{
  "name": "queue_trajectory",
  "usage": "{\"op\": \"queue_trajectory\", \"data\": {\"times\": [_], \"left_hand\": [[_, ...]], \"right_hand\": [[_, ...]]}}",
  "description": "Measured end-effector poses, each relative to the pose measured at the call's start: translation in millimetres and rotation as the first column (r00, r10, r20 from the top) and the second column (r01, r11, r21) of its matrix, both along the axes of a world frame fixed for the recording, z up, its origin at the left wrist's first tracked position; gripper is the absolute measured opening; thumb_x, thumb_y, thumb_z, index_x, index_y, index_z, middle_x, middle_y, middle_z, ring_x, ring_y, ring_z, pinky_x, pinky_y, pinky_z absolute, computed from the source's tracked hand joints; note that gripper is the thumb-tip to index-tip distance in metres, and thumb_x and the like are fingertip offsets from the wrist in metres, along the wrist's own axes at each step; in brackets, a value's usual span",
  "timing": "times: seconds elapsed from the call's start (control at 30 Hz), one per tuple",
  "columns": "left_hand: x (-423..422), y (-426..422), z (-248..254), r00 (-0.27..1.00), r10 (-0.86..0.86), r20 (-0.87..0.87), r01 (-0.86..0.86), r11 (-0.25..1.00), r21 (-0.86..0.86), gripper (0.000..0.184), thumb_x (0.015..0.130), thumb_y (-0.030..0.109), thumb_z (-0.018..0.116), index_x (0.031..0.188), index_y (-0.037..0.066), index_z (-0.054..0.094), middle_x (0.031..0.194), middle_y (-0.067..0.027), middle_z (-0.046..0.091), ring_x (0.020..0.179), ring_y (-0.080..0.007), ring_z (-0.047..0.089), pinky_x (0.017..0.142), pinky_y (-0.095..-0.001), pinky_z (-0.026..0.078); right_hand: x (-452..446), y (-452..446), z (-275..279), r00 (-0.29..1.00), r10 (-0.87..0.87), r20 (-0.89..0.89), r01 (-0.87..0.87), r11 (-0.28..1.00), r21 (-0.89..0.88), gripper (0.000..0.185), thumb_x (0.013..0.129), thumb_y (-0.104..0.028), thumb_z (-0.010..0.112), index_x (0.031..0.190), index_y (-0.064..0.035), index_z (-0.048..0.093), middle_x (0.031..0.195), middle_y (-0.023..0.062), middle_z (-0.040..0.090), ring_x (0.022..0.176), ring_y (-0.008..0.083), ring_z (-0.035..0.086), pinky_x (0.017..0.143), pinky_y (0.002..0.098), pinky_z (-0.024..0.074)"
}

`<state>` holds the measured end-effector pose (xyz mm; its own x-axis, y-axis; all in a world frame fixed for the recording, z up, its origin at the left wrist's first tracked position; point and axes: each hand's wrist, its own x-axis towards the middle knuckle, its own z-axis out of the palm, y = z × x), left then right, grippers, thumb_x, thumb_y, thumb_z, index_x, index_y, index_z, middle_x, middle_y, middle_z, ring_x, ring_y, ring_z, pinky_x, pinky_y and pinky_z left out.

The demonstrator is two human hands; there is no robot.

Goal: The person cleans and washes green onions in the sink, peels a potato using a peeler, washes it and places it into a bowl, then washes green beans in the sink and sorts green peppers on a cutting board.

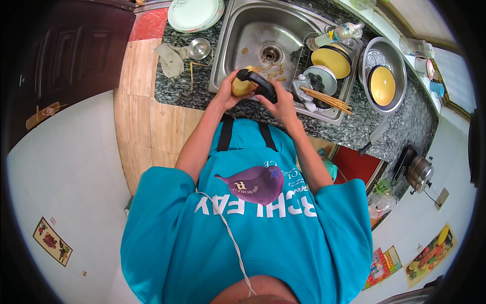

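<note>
My left hand (226, 95) is wrapped round a pale yellow, partly peeled potato (242, 87) at the near edge of the steel sink (223, 50). A black peeler (262, 84) is gripped in my right hand (281, 107), its head against the top of the potato. The blade itself is hidden. Several strips of peel (273, 70) lie in the sink near the drain (271, 52).
Right of the sink, a rack holds yellow bowls (331, 62), a plastic bottle (348, 31) and chopsticks (326, 99). Beyond are a steel basin (400, 66) and a knife (374, 137). To the left lie a cloth (171, 60), a metal cup (199, 48) and plates (195, 14).
</note>
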<state>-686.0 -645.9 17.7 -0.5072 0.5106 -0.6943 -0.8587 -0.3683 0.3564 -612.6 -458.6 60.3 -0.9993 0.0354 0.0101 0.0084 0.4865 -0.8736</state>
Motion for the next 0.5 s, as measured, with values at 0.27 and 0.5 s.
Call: {"op": "queue_trajectory", "data": {"times": [0.27, 0.5], "left_hand": [[-0.1, -7.5, -18.1, 0.995, -0.094, 0.041, 0.089, 0.990, 0.114, 0.047, 0.099, 0.045, 0.043, 0.121, 0.006, 0.057, 0.100, -0.0137, 0.067, 0.084, -0.0236, 0.066, 0.062, -0.0338, 0.056], [-2.2, -13.3, -22.0, 0.993, -0.090, 0.079, 0.075, 0.981, 0.179, 0.051, 0.100, 0.046, 0.039, 0.122, 0.002, 0.056, 0.099, -0.0182, 0.065, 0.081, -0.0271, 0.065, 0.061, -0.0326, 0.055]], "right_hand": [[-6.4, 12.9, -11.9, 0.993, 0.115, -0.015, -0.115, 0.992, 0.050, 0.053, 0.076, -0.028, 0.082, 0.113, -0.0001, 0.056, 0.095, 0.0231, 0.065, 0.085, 0.0402, 0.066, 0.070, 0.0421, 0.0534], [-11.7, 11.4, -29.5, 0.996, 0.058, -0.067, -0.053, 0.996, 0.073, 0.052, 0.077, -0.029, 0.081, 0.112, -0.0004, 0.056, 0.092, 0.0222, 0.066, 0.082, 0.0400, 0.067, 0.068, 0.0414, 0.0536]]}}
